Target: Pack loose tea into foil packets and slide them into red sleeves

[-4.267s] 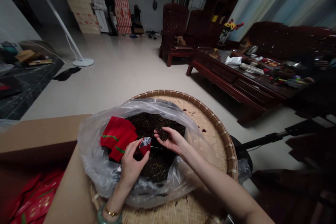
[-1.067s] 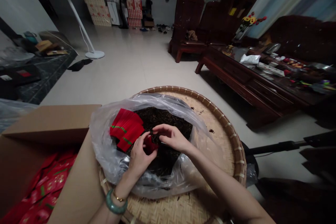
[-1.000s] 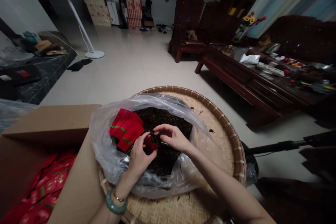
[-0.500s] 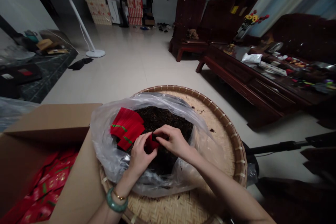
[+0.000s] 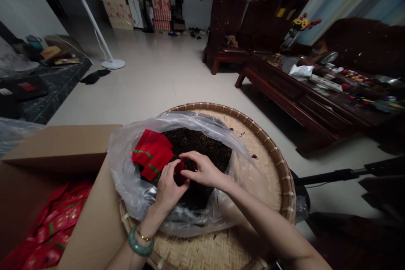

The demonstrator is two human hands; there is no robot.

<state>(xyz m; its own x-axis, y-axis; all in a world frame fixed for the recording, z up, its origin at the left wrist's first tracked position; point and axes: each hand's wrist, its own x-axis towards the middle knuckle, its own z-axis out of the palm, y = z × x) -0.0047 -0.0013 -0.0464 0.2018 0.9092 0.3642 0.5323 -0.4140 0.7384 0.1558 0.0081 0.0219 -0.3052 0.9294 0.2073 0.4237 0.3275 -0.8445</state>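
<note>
My left hand [image 5: 171,185], with a green bangle at its wrist, is curled around a small red packet [image 5: 179,167]. Thumb and forefinger of my right hand [image 5: 202,171] are at the packet's upper edge, one on each side, with a gap between them. Most of the packet is hidden by my fingers. Below both hands lies a heap of dark, dry leaf-like bits [image 5: 205,143] inside a clear plastic bag [image 5: 126,190]. A fanned stack of red packets [image 5: 152,147] with green marks rests on the heap, left of my hands.
The bag sits on a round woven bamboo tray [image 5: 267,168] with scattered dark crumbs. To the left stands an open cardboard box [image 5: 95,206] with many red packets [image 5: 60,223] in it. A wooden table [image 5: 284,93] and a standing fan [image 5: 113,64] are farther off.
My right thumb and forefinger have parted from a pinch on dark bits and moved slightly left to the packet's edge. My left hand keeps its place around the packet.
</note>
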